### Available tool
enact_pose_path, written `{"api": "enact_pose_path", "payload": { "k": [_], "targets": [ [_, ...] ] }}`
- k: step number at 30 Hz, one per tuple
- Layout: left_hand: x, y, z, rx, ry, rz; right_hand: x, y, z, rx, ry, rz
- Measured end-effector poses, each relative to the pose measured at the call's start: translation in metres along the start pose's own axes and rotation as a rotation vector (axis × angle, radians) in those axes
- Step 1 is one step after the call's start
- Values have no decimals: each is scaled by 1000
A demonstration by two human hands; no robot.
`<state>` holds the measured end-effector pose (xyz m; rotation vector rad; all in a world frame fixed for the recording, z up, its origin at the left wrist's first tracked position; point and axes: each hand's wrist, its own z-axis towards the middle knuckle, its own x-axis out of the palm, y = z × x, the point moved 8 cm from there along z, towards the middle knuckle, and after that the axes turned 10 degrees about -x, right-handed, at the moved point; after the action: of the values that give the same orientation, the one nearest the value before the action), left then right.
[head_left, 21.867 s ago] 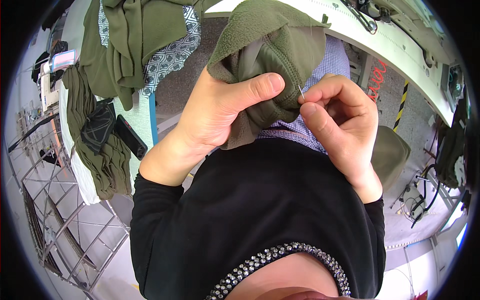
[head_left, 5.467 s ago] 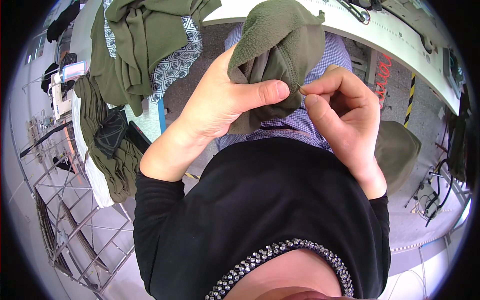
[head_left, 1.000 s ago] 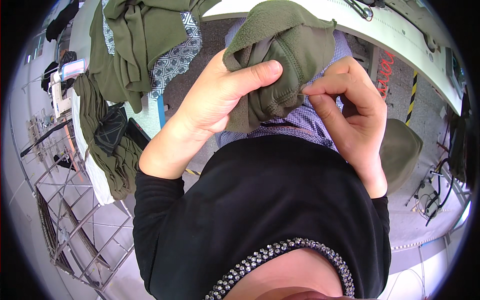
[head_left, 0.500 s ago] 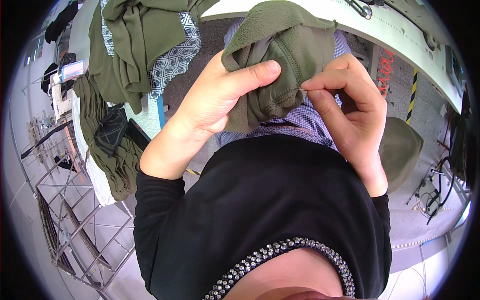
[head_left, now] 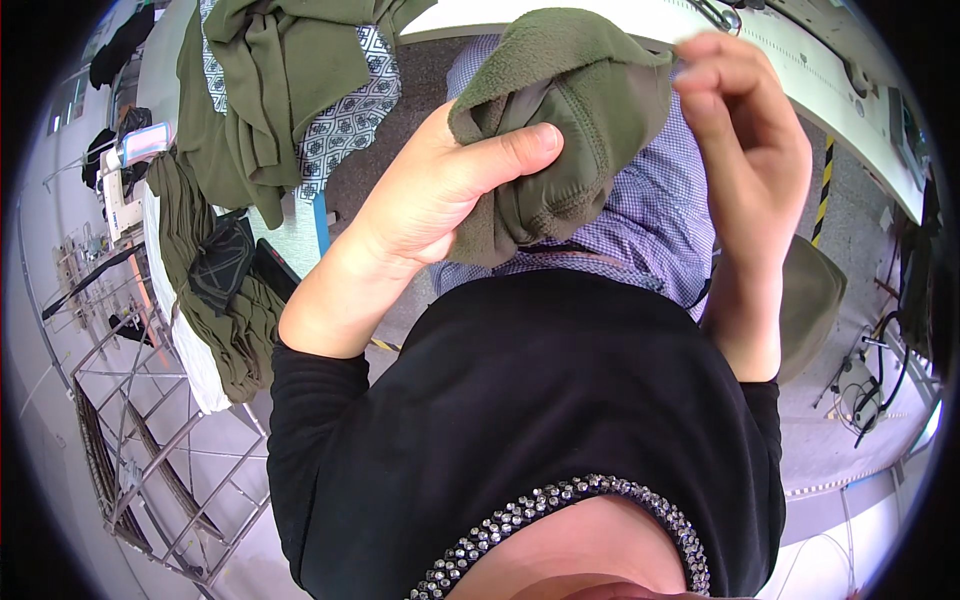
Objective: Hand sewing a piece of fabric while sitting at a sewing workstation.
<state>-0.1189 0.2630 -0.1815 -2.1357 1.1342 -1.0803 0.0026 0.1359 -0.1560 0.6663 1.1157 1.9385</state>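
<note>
Over my lap, my left hand [head_left: 460,175] is closed on an olive-green fleece garment piece [head_left: 560,45], its thumb lying across the inside. Part of the piece is turned back, baring a smooth, shiny lining [head_left: 575,150] and a bulky seam. To the right of the cloth, my right hand [head_left: 745,130] is raised near the table edge. Its thumb and forefinger are pinched beside the cloth's right corner. The thin sewing needle seen there a moment ago is too small and blurred to make out now.
A white worktable [head_left: 800,100] runs along the far side. More olive fabric [head_left: 270,80] with a patterned cloth [head_left: 350,110] hangs at the left, by a stack of green pieces [head_left: 225,340]. A metal rack [head_left: 170,470] stands lower left; a rounded olive item [head_left: 810,305] sits at the right.
My right hand has moved up and to the right, away from the seam where it held a needle. My left hand keeps its grip; the cloth has shifted slightly.
</note>
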Motion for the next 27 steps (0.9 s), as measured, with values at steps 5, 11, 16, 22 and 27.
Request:
{"api": "enact_pose_path", "payload": {
  "k": [5,11,16,22,27],
  "targets": [
    [2,2,2,-44,54,61,20,-28,29,24,276,101],
    [-9,5,7,-103,81,66,41,-63,20,344,650,410],
    [-12,9,14,-90,197,69,30,-66,18,472,459,500],
    [-8,15,19,-97,327,59,18,-71,13,475,411,476],
    [-4,17,20,-92,370,134,23,-71,15,495,396,445]
  ]
}}
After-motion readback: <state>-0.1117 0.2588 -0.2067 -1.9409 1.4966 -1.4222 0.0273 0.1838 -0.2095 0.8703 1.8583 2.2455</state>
